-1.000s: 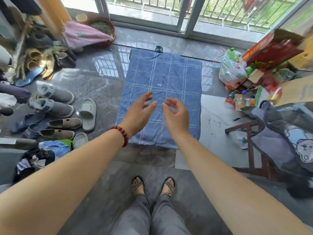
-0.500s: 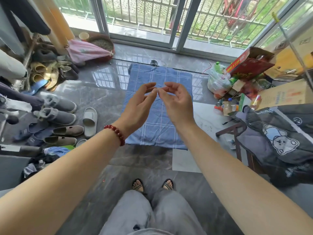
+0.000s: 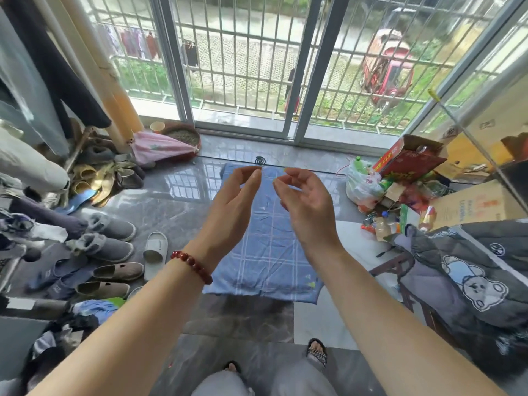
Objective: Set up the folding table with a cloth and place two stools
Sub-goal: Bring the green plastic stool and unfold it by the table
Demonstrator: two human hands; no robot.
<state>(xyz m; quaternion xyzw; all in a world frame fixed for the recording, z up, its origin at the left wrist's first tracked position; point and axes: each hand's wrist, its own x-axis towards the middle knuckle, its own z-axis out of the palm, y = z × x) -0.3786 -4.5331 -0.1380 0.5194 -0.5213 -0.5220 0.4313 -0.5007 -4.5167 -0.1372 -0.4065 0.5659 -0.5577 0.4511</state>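
Observation:
A blue checked cloth [image 3: 268,252] lies spread flat over a low surface in the middle of the floor, ahead of my feet. My left hand [image 3: 231,212], with a red bead bracelet at the wrist, and my right hand [image 3: 308,207] are both raised above the cloth, palms turned toward each other, fingers apart and holding nothing. They are a short gap apart and do not touch the cloth. At the right, a dark wooden stool frame [image 3: 400,270] shows under a grey bear-print blanket [image 3: 471,284]. What lies under the cloth is hidden.
Shoes and slippers [image 3: 108,252] crowd the floor at the left. A white plastic bag [image 3: 363,184], a red carton [image 3: 405,161] and cardboard boxes pile up at the right. Sliding glass doors [image 3: 240,81] with bars close the far side. My sandalled feet [image 3: 315,352] stand near the bottom.
My view has tilted up, showing the doors and the yard. Both hands rose from just above the cloth, fingertips met, then moved slightly apart. The cloth has stayed in place.

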